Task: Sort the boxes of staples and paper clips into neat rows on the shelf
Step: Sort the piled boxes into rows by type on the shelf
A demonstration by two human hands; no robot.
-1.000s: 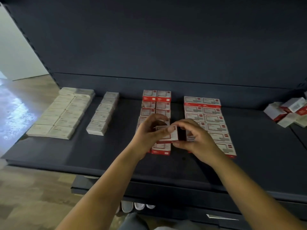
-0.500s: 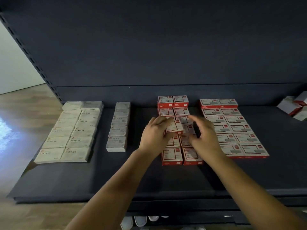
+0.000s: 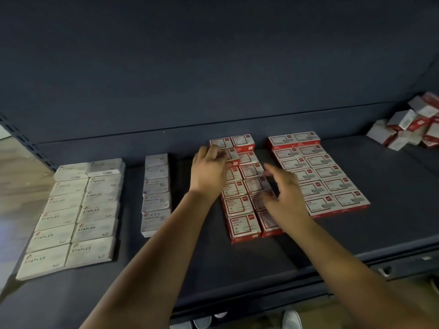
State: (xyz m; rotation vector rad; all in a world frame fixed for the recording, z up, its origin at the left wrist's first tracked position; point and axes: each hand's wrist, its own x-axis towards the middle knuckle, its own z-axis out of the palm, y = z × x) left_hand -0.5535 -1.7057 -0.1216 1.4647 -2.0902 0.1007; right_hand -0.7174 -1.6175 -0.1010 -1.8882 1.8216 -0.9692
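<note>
On the dark shelf [image 3: 308,252] lie rows of small boxes. My left hand [image 3: 209,172] grips a red-and-white paper clip box [image 3: 231,155] near the back of the middle red block [image 3: 242,210], in its left column. My right hand [image 3: 285,195] hovers over that block's right column with fingers spread and relaxed, holding nothing. A second, wider red block [image 3: 318,176] lies to the right. White staples boxes [image 3: 76,214] fill two columns at the left, and a single column of white paper clip boxes [image 3: 155,193] stands beside them.
A loose heap of red-and-white boxes [image 3: 408,129] sits at the far right back of the shelf. The shelf's back panel [image 3: 213,67] rises behind the rows. Wooden floor [image 3: 16,181] shows at the left, and shoes [image 3: 291,319] below the shelf's front edge.
My left hand carried the red box from the front of the middle block toward its back. My right hand let go of it and spread open. The camera view shifted right.
</note>
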